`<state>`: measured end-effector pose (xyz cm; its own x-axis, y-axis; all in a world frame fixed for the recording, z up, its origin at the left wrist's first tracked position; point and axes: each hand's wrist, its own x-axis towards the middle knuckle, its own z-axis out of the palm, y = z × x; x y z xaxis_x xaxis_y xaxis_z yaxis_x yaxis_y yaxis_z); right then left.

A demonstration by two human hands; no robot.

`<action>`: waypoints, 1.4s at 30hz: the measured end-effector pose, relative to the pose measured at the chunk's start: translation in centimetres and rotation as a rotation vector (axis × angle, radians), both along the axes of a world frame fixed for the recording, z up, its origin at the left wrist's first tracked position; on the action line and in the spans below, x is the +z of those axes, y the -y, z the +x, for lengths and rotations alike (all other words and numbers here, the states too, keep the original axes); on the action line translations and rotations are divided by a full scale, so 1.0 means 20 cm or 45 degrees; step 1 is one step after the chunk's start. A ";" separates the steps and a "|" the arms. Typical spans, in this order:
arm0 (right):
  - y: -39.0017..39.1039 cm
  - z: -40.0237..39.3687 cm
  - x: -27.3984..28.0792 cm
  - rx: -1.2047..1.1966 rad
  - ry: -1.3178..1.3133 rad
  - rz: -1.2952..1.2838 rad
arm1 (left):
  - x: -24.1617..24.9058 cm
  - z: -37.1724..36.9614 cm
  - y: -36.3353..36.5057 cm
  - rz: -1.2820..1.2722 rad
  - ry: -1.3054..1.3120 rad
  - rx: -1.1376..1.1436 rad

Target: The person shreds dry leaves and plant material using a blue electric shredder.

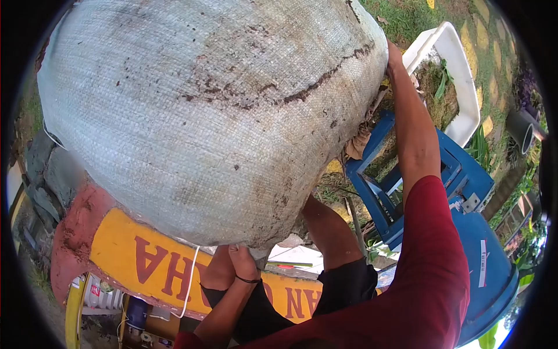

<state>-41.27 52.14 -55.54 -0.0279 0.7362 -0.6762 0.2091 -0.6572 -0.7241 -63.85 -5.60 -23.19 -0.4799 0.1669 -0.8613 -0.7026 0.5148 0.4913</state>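
Observation:
A big, full white woven sack (pixel 215 128), stained with brown dirt, fills the upper middle of the head view, tilted in front of me. At its lower edge my left hand (pixel 245 264) is closed on the cloth, thumb showing, with a black band on the wrist. My right arm reaches up along the sack's right side. There my right hand (pixel 393 57) holds the edge, its fingers hidden behind the sack. A white cord (pixel 190 285) hangs down beside my left hand. Below the sack are my bare knees and black shorts (pixel 343 285).
Under the sack runs a yellow painted ledge (pixel 116 241) with red letters and a red end (pixel 78 232). To the right are a blue frame (pixel 372 192), a blue bin (pixel 476 267) and a white tub (pixel 468 75) with soil and plants. A grey pipe (pixel 520 131) lies farther right.

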 end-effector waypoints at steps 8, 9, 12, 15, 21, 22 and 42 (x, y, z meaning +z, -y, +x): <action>0.14 0.00 0.40 -0.413 -0.628 -0.122 | 0.34 -0.04 -0.30 -0.203 -0.238 0.179; 0.19 0.04 0.50 -0.485 -0.562 -0.156 | 0.44 -0.03 -0.36 -0.231 -0.261 0.206; 0.39 0.18 0.75 -0.626 -0.547 -0.244 | 0.49 0.06 -0.21 -0.006 -0.315 0.197; 0.48 0.37 0.91 -0.689 -0.517 -0.215 | 0.74 0.17 -0.31 0.114 -0.324 0.226; 0.76 0.66 1.38 -0.743 -0.456 -0.250 | 1.29 0.17 -0.36 0.183 -0.256 0.349; 0.79 0.67 1.56 -0.790 -0.428 -0.329 | 1.37 0.18 -0.36 0.165 -0.248 0.330; 0.69 0.73 4.57 -0.590 -0.366 -0.607 | 3.03 -0.44 -0.80 0.674 0.592 0.574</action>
